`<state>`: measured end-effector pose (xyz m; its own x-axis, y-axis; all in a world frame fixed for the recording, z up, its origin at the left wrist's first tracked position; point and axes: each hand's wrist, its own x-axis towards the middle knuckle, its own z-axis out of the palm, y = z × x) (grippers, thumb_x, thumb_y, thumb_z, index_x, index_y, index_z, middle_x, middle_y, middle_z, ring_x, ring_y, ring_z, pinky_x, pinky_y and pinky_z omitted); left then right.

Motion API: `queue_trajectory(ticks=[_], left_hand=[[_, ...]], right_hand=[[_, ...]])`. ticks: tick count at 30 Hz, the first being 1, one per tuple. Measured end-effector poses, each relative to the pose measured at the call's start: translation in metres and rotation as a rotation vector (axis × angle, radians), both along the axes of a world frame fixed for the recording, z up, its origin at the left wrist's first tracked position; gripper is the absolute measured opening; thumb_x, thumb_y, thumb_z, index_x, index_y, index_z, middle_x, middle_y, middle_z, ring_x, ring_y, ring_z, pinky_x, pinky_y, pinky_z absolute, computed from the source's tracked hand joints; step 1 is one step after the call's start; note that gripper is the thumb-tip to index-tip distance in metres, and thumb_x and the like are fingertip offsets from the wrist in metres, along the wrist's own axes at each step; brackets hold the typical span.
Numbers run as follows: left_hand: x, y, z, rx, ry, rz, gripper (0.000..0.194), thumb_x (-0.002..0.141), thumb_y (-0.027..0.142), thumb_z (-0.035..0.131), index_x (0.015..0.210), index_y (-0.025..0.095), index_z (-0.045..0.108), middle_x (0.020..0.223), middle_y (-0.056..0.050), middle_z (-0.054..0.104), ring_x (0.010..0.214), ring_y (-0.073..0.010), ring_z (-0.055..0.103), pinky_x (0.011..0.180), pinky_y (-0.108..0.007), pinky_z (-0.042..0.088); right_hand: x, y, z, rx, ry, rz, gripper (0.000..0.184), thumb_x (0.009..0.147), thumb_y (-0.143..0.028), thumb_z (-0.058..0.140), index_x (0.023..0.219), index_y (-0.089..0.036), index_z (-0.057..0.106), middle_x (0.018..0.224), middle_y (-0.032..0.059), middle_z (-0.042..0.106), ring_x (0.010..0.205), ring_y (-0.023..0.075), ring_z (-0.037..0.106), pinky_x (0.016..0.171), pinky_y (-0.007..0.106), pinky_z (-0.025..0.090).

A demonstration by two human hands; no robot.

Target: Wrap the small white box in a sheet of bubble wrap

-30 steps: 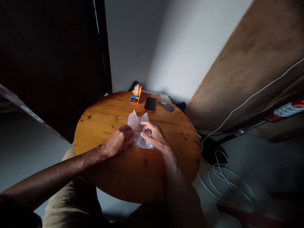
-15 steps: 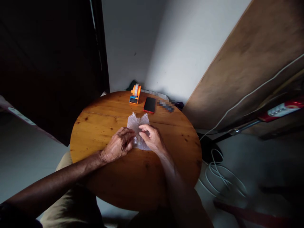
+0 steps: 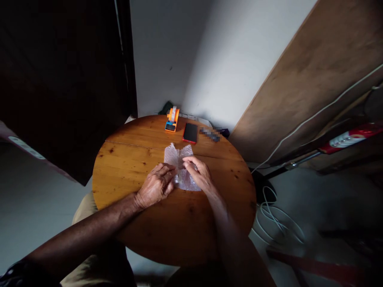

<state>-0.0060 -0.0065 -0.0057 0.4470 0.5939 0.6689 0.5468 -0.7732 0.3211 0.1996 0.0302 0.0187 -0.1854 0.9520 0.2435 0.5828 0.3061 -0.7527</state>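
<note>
Bubble wrap (image 3: pixel 184 178) looks translucent, dimpled and creased.

Probably a home. Round wooden table (image 3: pixel 128 159) stands near plain wall (image 3: pixel 167 48); phone (image 3: pixel 190 132) lies on tabletop.

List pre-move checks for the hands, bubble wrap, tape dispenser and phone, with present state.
1. Bubble wrap resting on the table: ok.
2. Left hand at the wrap's left side, right hand at its right: ok.
3. Firm grip on the wrap: cannot tell; fingers hide the contact.
4. Anything inside the wrap: cannot tell; too small and partly covered.
5. Tape dispenser at the table's back, clear of both hands: ok.
6. Phone apart from the wrap: ok.
</note>
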Motion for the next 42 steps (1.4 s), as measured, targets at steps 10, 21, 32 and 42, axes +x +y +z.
queue_trajectory(ticks=[10,21,32,42], left_hand=[[0.0,0.002,0.0,-0.021,-0.029,-0.031,0.031,0.09,0.016,0.051,0.116,0.01,0.066,0.113,-0.015,0.066,0.105,-0.0248,0.057,0.092,-0.041,0.055],[0.0,0.003,-0.002,-0.027,-0.005,-0.027,0.032,0.09,0.017,0.05,0.116,0.012,0.067,0.116,-0.013,0.068,0.105,-0.026,0.057,0.093,-0.044,0.054],[0.0,0.003,-0.004,0.007,0.045,0.027,0.032,0.092,0.021,0.05,0.116,0.014,0.069,0.117,-0.011,0.07,0.103,-0.0281,0.055,0.09,-0.045,0.051],[-0.002,0.005,-0.005,-0.001,0.087,-0.008,0.036,0.091,0.018,0.05,0.123,0.018,0.067,0.121,-0.012,0.066,0.106,-0.0282,0.053,0.091,-0.046,0.049]], right_hand=[[0.008,0.003,0.01,-0.085,0.023,0.09,0.03,0.08,-0.023,0.058,0.109,-0.018,0.067,0.094,0.0053,0.071,0.084,0.0183,0.066,0.071,0.03,0.049],[0.02,-0.004,0.027,-0.084,-0.067,0.2,0.043,0.083,-0.021,0.06,0.126,-0.026,0.06,0.117,0.0041,0.071,0.108,0.0216,0.064,0.093,0.039,0.049],[0.0,0.007,-0.006,-0.088,-0.231,0.041,0.027,0.075,-0.007,0.055,0.095,-0.019,0.069,0.075,-0.0005,0.069,0.068,0.0136,0.062,0.067,0.027,0.048],[-0.007,0.003,-0.005,-0.107,-0.343,-0.082,0.024,0.075,-0.011,0.061,0.095,-0.022,0.069,0.072,-0.002,0.07,0.064,0.0132,0.061,0.061,0.023,0.045]])
